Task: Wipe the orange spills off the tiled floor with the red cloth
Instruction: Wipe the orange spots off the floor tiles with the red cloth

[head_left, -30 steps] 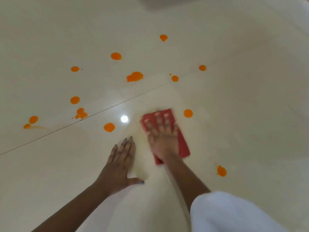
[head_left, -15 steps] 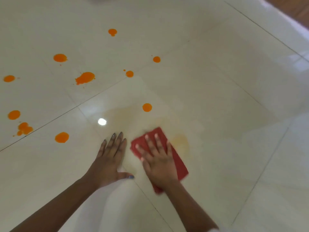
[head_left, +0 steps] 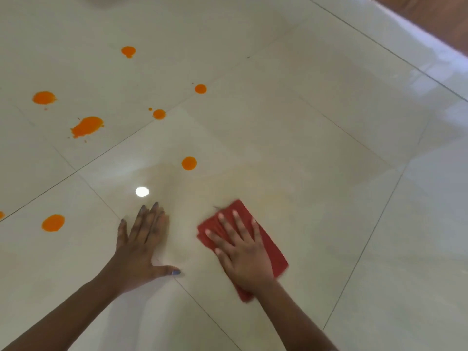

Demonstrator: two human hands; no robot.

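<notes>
- The right hand (head_left: 243,252) lies flat on the red cloth (head_left: 272,249), fingers spread wide and palm pressing down. It grips nothing; the cloth is pinned between the palm and the tiled floor (head_left: 329,122).
- The left hand (head_left: 141,247) rests flat on the bare floor just beside the cloth, on its left, fingers together and thumb splayed out. It holds nothing and appears to serve as a brace.
- The cloth is folded into an oblong. Its long axis runs diagonally, from the far-left corner ahead of the fingertips to the near-right corner beside the wrist.
- A faint yellowish film covers the tile around and beyond the cloth. This suggests residue that needs another pass.
- The nearest spill (head_left: 189,163) lies beyond the cloth and slightly to its left, on the same tile, apart from the cloth's far corner.
- The right hand is nearer to that spill than the left, and already carries the cloth. The next stroke should run forward and slightly left.
- A near-left spill (head_left: 53,222) lies well to the left of the cloth, past the left hand.
- Four more spills lie far beyond and left of the cloth: a small spot (head_left: 159,114), a large splash (head_left: 87,126), a round patch (head_left: 44,97) and a far spot (head_left: 200,88).
- Judgement: the task is partly done; most visible spills remain.
</notes>
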